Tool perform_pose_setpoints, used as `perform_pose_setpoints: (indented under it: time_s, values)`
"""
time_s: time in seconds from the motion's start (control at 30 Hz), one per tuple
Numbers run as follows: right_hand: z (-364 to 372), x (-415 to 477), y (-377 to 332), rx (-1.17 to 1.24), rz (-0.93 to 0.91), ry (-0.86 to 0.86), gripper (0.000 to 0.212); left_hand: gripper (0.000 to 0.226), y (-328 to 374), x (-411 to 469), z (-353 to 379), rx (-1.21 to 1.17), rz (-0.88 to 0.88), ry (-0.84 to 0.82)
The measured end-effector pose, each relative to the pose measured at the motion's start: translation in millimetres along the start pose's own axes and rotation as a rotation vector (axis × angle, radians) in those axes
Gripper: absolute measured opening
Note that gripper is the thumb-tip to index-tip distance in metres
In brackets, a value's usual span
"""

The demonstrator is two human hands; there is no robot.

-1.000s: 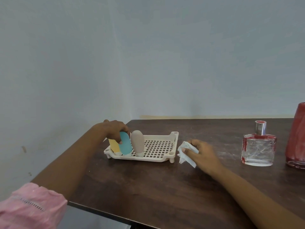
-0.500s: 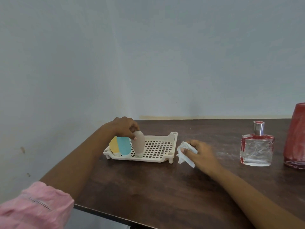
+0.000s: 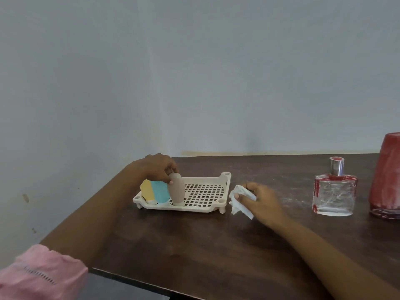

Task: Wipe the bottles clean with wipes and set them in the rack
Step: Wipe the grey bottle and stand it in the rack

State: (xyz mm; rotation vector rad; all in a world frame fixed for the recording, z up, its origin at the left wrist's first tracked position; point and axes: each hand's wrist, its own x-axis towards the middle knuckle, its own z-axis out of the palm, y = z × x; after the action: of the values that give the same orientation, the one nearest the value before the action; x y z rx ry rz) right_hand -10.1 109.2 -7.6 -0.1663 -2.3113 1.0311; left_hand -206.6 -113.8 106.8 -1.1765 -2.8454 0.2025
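Head view: the top of the beige bottle (image 3: 177, 190) is pinched by curled fingers of the left hand (image 3: 159, 168), and the bottle is stood cap-down at the left end of the rack (image 3: 194, 207), beside the blue bottle (image 3: 160, 192) and yellow bottle (image 3: 146, 190). A crumpled wipe (image 3: 239, 202) is gripped in curled fingers of the right hand (image 3: 263, 202), on the table (image 3: 194, 245) just beside the rack's right end.

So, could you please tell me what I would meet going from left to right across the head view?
Pink sleeve → yellow bottle → blue bottle → brown bottle → white wipe → clear glass bottle → red container.
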Motion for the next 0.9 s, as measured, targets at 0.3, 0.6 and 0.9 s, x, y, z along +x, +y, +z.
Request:
perform_pose_setpoints:
  time_s: [0.3, 0.6, 0.9]
  values:
    - [0.3, 0.4, 1.6, 0.030, 0.014, -0.010, 0.007, 0.042, 4.4, -0.1, -3.2, -0.001, 0.015, -0.046]
    - [0.2, 0.2, 1.2, 0.032, 0.005, -0.008, 0.008, 0.054, -3.3, -2.0, 3.5, -0.054, -0.010, -0.062]
    - [-7.5, -5.5, -4.9, 0.002, -0.002, 0.025, 0.008, 0.052, 39.8, -10.8, -6.3, 0.028, 0.070, 0.262]
